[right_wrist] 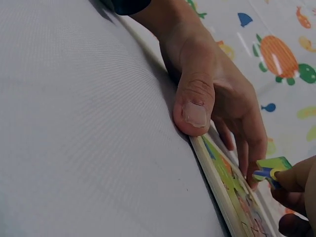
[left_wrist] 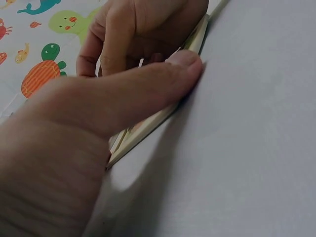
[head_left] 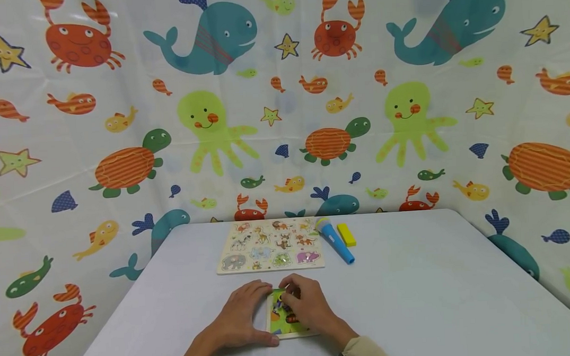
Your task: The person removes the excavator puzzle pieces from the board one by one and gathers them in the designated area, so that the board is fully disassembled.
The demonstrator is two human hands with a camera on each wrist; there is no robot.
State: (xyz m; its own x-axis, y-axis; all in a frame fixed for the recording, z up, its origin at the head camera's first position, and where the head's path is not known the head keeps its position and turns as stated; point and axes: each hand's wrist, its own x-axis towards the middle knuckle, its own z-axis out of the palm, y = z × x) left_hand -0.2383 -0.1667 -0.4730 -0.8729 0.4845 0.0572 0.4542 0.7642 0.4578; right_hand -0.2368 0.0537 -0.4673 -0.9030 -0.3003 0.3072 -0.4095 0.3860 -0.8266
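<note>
A small jigsaw puzzle board [head_left: 284,329] with a pale frame and a green picture lies on the table close to me. My left hand [head_left: 243,315] grips it from the left side, thumb at the near edge and fingers toward the far left corner. Between thumb and finger my right hand [head_left: 312,307] pinches a small puzzle piece [right_wrist: 274,164], green with blue and yellow parts. That piece is raised over the board, tilted, near the left hand's fingertips. In the left wrist view the left thumb [left_wrist: 163,81] covers part of the board's edge.
Behind the hands lies a larger wooden animal puzzle board [head_left: 270,270]. Right of it are a blue toy microphone [head_left: 338,244] with a yellow head and a yellow block [head_left: 346,235]. A curtain [head_left: 283,141] with sea animals hangs behind the white table [head_left: 438,293].
</note>
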